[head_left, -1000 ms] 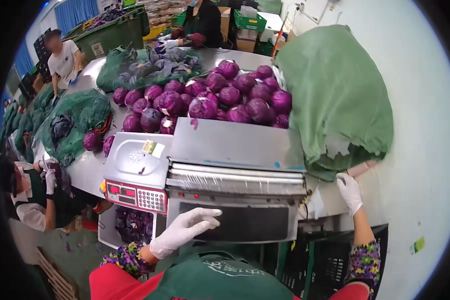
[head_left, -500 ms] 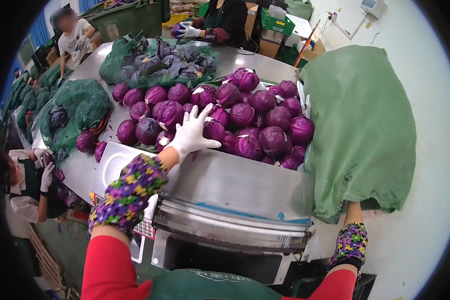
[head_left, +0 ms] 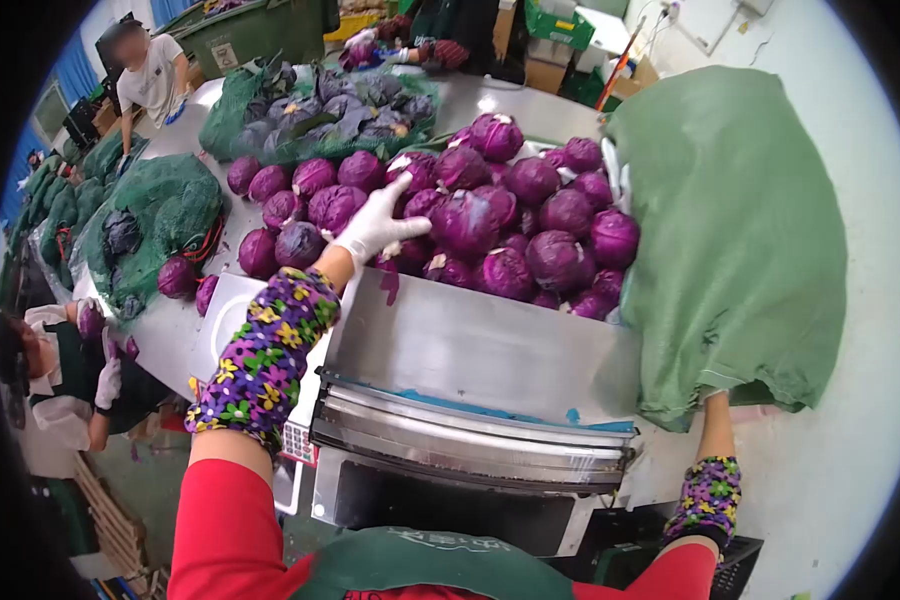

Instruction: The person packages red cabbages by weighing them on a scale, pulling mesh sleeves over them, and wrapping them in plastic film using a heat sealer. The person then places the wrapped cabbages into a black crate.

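Observation:
My left hand (head_left: 378, 226), in a white glove, reaches over the near edge of a heap of purple cabbages. Its fingers are spread, with a large red cabbage (head_left: 466, 225) just beyond the fingertips; whether they touch cannot be made out. More cabbages (head_left: 555, 260) are piled to the right of this hand. On the far right, my right hand (head_left: 712, 393) goes in under the lower edge of a big green woven sack (head_left: 730, 230). Only the wrist and a little of the glove show, so its fingers are hidden.
A steel ledge (head_left: 470, 350) and a sealing machine (head_left: 470, 440) lie before me. Green net bags (head_left: 155, 215) of dark cabbages rest on the table, left and behind. Co-workers stand at the left (head_left: 65, 360), far left (head_left: 150, 80) and far side (head_left: 440, 40).
My left hand has drawn slightly back and turned, and a cabbage near its fingers has shifted right. My right hand remains under the sack. The view has moved a little.

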Available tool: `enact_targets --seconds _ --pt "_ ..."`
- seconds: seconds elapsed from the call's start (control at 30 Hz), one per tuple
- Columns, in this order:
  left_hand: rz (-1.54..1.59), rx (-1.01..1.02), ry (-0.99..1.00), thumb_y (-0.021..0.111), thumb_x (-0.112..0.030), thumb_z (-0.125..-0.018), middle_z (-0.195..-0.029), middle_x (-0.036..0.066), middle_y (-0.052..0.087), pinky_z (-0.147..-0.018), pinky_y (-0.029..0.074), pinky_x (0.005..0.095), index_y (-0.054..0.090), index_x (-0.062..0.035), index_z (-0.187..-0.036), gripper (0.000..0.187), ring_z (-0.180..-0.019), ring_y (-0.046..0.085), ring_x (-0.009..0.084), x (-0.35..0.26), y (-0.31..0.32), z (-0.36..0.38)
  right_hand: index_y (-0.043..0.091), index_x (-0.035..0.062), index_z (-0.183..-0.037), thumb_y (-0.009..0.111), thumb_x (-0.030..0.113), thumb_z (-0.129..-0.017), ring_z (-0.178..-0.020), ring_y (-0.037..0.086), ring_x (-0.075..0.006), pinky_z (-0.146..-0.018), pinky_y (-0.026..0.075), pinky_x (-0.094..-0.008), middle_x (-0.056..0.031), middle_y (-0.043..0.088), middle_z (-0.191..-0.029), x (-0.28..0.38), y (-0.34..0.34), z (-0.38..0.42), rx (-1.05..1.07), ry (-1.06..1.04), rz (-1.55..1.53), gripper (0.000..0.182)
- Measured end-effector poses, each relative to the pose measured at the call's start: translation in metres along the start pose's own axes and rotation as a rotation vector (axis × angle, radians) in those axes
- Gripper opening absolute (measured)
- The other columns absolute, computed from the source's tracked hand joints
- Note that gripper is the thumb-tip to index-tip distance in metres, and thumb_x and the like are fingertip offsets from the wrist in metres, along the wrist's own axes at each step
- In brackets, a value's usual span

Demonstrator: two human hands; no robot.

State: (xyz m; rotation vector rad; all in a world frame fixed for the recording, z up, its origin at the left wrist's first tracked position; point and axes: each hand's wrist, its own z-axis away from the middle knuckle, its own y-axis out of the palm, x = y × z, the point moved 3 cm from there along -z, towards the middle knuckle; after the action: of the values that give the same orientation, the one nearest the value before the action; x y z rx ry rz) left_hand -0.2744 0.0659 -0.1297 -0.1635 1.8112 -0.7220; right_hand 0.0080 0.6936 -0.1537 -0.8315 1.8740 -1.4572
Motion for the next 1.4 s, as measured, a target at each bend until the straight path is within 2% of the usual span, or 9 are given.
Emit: enact_targets --seconds 0.3,0.43,0.53,0.7,0.8,1.0,1.1,1.27,1.4 --pt "-0.101 -0.14 -0.331 0.084 -0.06 -0.057 -0.143 0.031 0.037 -0.107 0.038 0.0445 0.018 -0.0112 -0.153 0.126 -0.13 0.042 0.0444 -0.035 0.068 -0.023 0.062 0.0083 -0.119 0.055 0.025 -0.093 -0.121 0.052 -0.032 -0.104 0.04 -0.0368 -0.0153 0.058 -0.129 0.004 0.0 0.049 -0.023 -0.26 0.273 0.033" --pt "-0.589 -0.324 -0.196 0.084 -0.053 -0.06 -0.151 0.02 0.029 -0.096 0.038 0.0682 0.021 -0.0257 -0.151 0.114 -0.136 0.032 0.0442 -0.094 0.077 -0.012 0.062 0.0099 -0.12 0.054 0.027 -0.091 -0.115 0.057 -0.0329 -0.098 0.045 -0.0384 -0.0142 0.062 -0.124 0.007 -0.012 0.074 -0.496 -0.278 0.242 0.034" --pt "-0.364 -0.297 -0.609 0.085 -0.047 -0.062 -0.152 0.016 0.023 -0.098 0.038 0.0672 0.019 -0.03 -0.151 0.112 -0.136 0.03 0.0426 -0.095 0.081 0.002 0.061 0.0089 -0.121 0.056 0.027 -0.09 -0.108 0.061 -0.0348 -0.091 0.049 -0.0406 -0.0148 0.066 -0.117 0.009 -0.027 0.083 -0.196 -0.107 0.076 0.037" --pt "0.455 -0.364 -0.507 0.085 -0.039 -0.06 -0.126 0.016 0.055 -0.093 0.05 0.0393 0.037 -0.0142 -0.144 0.1 -0.108 0.061 0.0311 0.036 0.082 -0.032 0.058 0.0059 -0.123 0.054 0.028 -0.09 -0.104 0.063 -0.0366 -0.089 0.049 -0.0459 -0.0204 0.065 -0.114 -0.055 0.103 0.056 0.106 -0.018 -0.517 0.04" --pt "0.868 -0.246 -0.487 0.082 -0.025 -0.071 -0.12 0.011 0.056 -0.089 0.05 0.0329 0.039 -0.0048 -0.138 0.082 -0.102 0.061 0.0229 -0.059 0.019 0.025 0.057 0.0068 -0.123 0.052 0.024 -0.09 -0.104 0.063 -0.0386 -0.086 0.05 -0.0481 -0.0238 0.063 -0.117 0.028 -0.043 0.12 0.127 0.167 -0.32 0.038" --pt "-0.238 -0.51 0.2 0.079 -0.018 -0.065 -0.129 0.017 0.053 -0.108 0.035 0.0408 0.045 -0.0038 -0.138 0.082 -0.128 0.044 0.0323 -0.08 -0.09 0.136 0.044 0.0133 -0.138 0.05 0.01 -0.084 -0.09 0.064 -0.0454 -0.078 0.051 -0.0523 -0.0258 0.066 -0.099 0.016 -0.077 0.185 0.107 0.213 -0.1 0.055" --pt "-0.495 -0.605 0.103 0.078 -0.017 -0.066 -0.138 0.018 0.047 -0.108 0.034 0.0444 0.044 -0.0089 -0.14 0.082 -0.132 0.039 0.0367 -0.061 -0.115 0.197 0.041 0.0137 -0.139 0.048 0.005 -0.082 -0.086 0.063 -0.0457 -0.078 0.05 -0.0517 -0.0265 0.065 -0.103 0.045 -0.141 0.224 0.214 0.218 -0.286 0.059" --pt "-0.605 -0.67 -0.025 0.083 -0.019 -0.064 -0.146 0.021 0.036 -0.11 0.033 0.0457 0.04 -0.0138 -0.144 0.092 -0.133 0.039 0.0391 0.0 -0.116 0.271 0.053 0.0039 -0.13 0.047 -0.001 -0.088 -0.091 0.061 -0.0153 -0.079 0.051 -0.0292 -0.0049 0.063 -0.103 0.011 -0.104 0.25 0.315 0.188 -1.194 0.043" --pt "-0.612 -0.624 -0.028 0.085 -0.024 -0.064 -0.148 0.022 0.033 -0.111 0.031 0.045 0.035 -0.0096 -0.145 0.097 -0.133 0.036 0.0408 0.019 -0.121 0.293 0.053 0.0014 -0.12 0.045 0.0 -0.092 -0.086 0.063 -0.0163 -0.074 0.052 -0.0268 -0.0091 0.064 -0.099 0.045 -0.166 0.272 0.088 0.23 -1.644 0.029"
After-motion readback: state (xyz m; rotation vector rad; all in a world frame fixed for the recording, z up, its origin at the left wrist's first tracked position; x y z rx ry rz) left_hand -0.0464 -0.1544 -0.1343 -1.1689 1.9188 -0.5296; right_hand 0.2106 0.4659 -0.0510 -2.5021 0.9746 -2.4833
